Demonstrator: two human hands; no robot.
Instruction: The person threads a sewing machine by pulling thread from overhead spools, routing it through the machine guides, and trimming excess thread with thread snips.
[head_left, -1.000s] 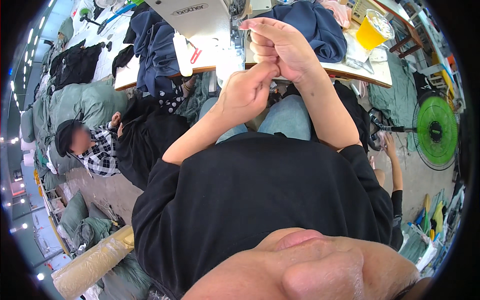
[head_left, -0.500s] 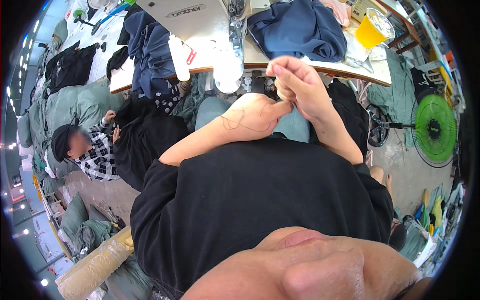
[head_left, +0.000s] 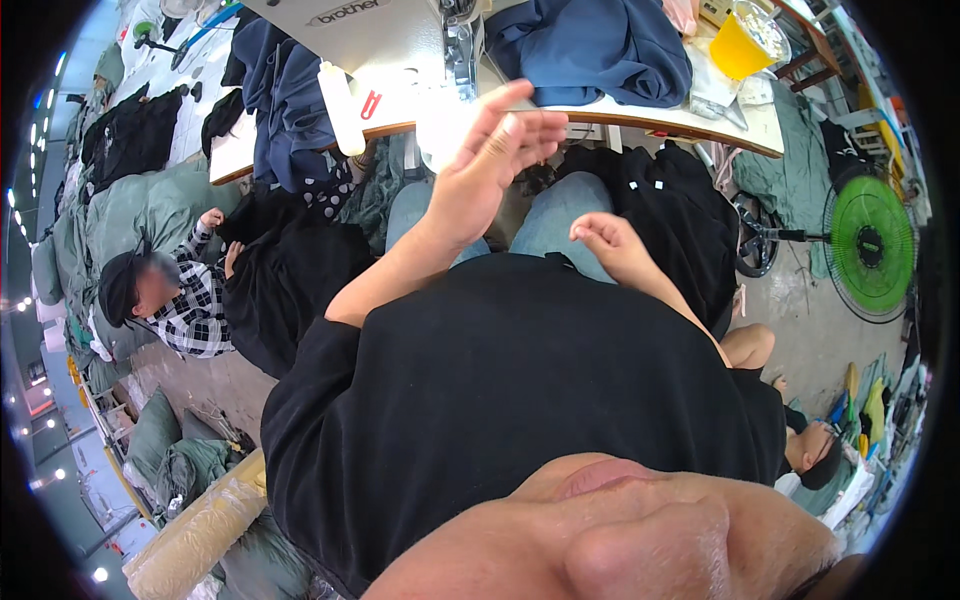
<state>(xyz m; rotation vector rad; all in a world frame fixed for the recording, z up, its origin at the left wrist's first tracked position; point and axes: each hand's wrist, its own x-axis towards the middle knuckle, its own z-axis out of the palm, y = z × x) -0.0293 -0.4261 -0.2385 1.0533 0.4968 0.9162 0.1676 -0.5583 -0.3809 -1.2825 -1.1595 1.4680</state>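
Note:
My left hand [head_left: 487, 170] is raised in front of the white sewing machine [head_left: 375, 40], fingers stretched out and apart, with nothing seen in it. My right hand [head_left: 612, 246] is lower, over my lap beside my jeans-clad knee [head_left: 566, 212]. Its fingers are curled in toward the thumb, and whatever they may hold is too small or hidden to make out. Navy fabric [head_left: 590, 50] lies bunched on the table right of the machine, beyond my left fingertips. A white bottle [head_left: 342, 108] and a small red tool [head_left: 371, 104] lie left of my left hand.
A cup of yellow drink [head_left: 742, 45] stands at the table's right end. More navy cloth [head_left: 285, 110] hangs over the left edge. Black fabric [head_left: 675, 215] lies right of my knees, near a green fan [head_left: 868, 248]. A co-worker [head_left: 165, 300] handles dark cloth on the left.
My hands have come apart. The left has risen and its fingers have spread; the right has dropped toward my lap. The dark thread on my left wrist no longer shows.

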